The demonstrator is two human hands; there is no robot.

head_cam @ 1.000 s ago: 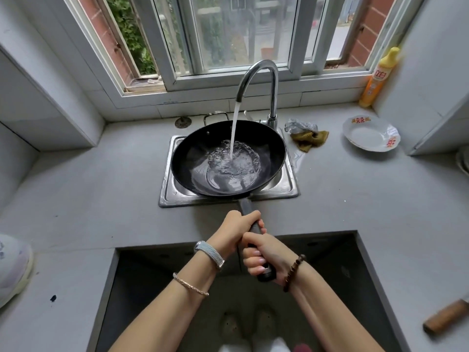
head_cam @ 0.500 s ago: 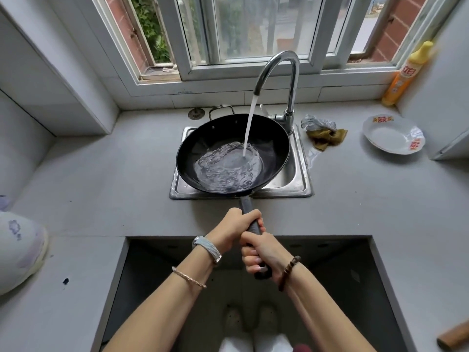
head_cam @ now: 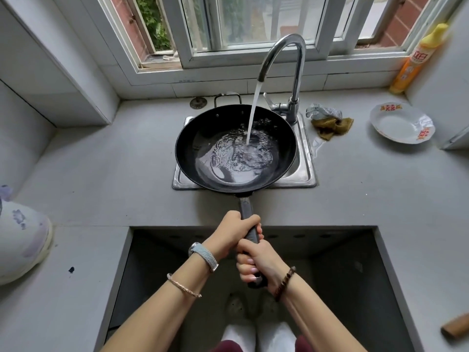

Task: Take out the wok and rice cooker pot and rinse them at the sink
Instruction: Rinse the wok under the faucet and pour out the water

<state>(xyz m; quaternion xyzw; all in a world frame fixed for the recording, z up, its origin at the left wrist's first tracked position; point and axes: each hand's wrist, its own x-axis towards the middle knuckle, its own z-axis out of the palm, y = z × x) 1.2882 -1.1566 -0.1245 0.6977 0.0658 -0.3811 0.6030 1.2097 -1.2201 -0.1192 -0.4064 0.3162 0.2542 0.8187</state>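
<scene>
we are holding the wok point(head_cam: 200, 148) over the sink point(head_cam: 308, 158) at the centre of the frame, its bowl lying up-frame of both grips. its handle point(head_cam: 245, 207) is running straight down the frame toward us. both grips are clamped round that handle: the left grip point(head_cam: 234, 231) is sitting nearer the bowl, and the right grip point(head_cam: 256, 260) is wrapping the butt end just below, the two touching. the tap point(head_cam: 297, 67) is pouring water point(head_cam: 253, 115) into the bowl. we are judging that tipping it out will be turning on this long axis, with the left grip steering.
</scene>
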